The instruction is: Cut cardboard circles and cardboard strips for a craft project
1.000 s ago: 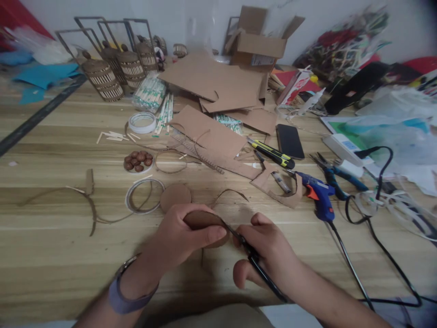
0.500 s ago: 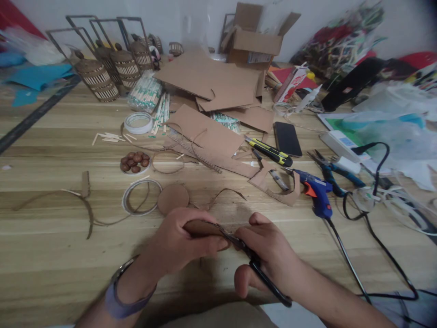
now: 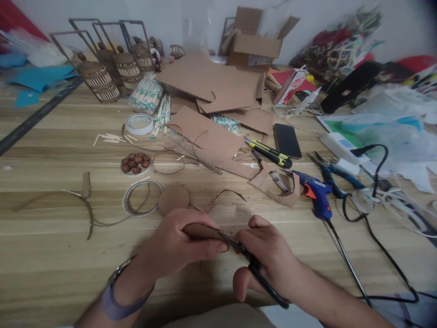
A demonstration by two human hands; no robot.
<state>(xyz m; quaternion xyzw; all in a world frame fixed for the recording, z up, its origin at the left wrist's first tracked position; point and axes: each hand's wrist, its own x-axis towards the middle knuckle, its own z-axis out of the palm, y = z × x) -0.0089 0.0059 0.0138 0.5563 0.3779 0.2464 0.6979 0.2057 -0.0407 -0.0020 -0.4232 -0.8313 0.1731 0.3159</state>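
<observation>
Left of the glue gun (image 3: 320, 202), our left hand (image 3: 177, 243) pinches cardboard (image 3: 201, 232) and our right hand (image 3: 269, 250) grips scissors (image 3: 262, 279) slanting diagonally, blades forward-left.

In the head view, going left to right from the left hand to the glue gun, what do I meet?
Left hand holding brown cardboard → right hand holding black-handled scissors → blue glue gun.

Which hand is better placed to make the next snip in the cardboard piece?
Probably the right hand: it holds the scissors, which reach the edge of the cardboard piece. The left hand grips that piece, so it looks better suited to steadying it.
</observation>
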